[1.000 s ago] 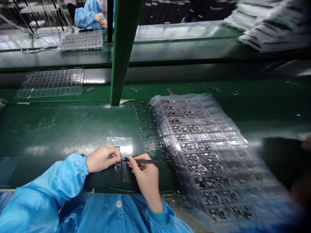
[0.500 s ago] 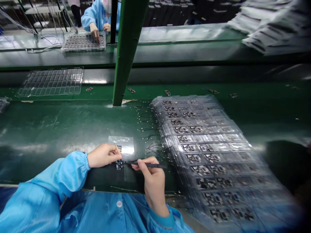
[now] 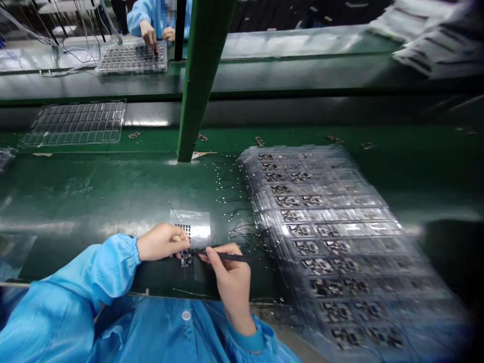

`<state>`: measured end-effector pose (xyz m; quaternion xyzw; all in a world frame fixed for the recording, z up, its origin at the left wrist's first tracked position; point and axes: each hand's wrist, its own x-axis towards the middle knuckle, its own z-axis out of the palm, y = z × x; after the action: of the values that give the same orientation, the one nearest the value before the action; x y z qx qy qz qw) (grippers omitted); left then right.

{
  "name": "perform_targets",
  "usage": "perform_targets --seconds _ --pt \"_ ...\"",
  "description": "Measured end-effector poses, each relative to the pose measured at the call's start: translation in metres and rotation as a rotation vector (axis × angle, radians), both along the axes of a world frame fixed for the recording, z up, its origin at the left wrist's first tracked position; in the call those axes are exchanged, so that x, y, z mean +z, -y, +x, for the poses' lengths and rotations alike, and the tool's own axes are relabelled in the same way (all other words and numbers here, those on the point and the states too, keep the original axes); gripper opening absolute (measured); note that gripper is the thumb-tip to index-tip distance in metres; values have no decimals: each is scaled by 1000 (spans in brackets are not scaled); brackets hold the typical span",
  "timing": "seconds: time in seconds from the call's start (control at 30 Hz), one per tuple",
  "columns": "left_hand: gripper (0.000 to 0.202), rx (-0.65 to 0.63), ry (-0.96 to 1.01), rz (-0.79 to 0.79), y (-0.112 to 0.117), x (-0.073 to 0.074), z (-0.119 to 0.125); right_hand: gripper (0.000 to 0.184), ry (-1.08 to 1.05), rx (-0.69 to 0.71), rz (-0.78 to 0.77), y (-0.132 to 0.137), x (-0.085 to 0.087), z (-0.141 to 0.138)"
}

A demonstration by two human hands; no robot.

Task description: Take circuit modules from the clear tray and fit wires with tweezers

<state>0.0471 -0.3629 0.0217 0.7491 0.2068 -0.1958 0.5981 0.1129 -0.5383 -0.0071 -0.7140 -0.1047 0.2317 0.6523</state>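
Note:
My left hand (image 3: pixel 164 243) is closed in a pinch, and a thin dark cable (image 3: pixel 176 214) rises from between its fingertips. Just below those fingertips lies a small circuit board (image 3: pixel 186 259), partly covered by them. My right hand (image 3: pixel 232 275) grips black tweezers (image 3: pixel 230 256) like a pen, their tip pointing left at the board's upper edge. Whether the tip touches the board or the cable end is too small to tell. Behind the board is a clear sheet (image 3: pixel 200 224) with rows of small black squares (image 3: pixel 183 228).
Overlapping clear trays (image 3: pixel 363 227) with circuit boards fill the right side. Loose cables (image 3: pixel 234 217) lie along their left edge. A green post (image 3: pixel 200 85) rises ahead. Beyond it are a clear compartment tray (image 3: pixel 79 123) and a co-worker's hand (image 3: pixel 148 35) over another tray (image 3: pixel 130 58).
My right hand and the tweezers have shifted slightly left, closer to my left fingertips. My left hand keeps its pinch beside the board. The view has tilted slightly.

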Motion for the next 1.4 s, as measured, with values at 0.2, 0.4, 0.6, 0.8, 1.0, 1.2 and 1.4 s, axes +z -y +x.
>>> perform_targets --seconds 0.2,0.4,0.6,0.8,1.0,1.2,1.4 --pt "16 17 -6 -17 1 3 2 33 7 -14 3 -1 -1 -1" --pt "17 19 -2 -25 1 4 1 34 22 -13 -10 -2 2 -1" --pt "16 10 2 -15 1 1 -1 31 60 -3 -31 -1 -2 -1" --pt "16 16 17 -60 0 1 0 30 74 -6 -21 -1 -3 -2" --pt "13 16 45 -24 0 3 2 30 116 -5 -43 -1 -2 -2" --pt "7 30 54 39 4 8 2 30 125 -19 -27 -3 0 -3" --pt "7 67 110 70 5 6 0 30 133 -52 12 0 -4 -3"
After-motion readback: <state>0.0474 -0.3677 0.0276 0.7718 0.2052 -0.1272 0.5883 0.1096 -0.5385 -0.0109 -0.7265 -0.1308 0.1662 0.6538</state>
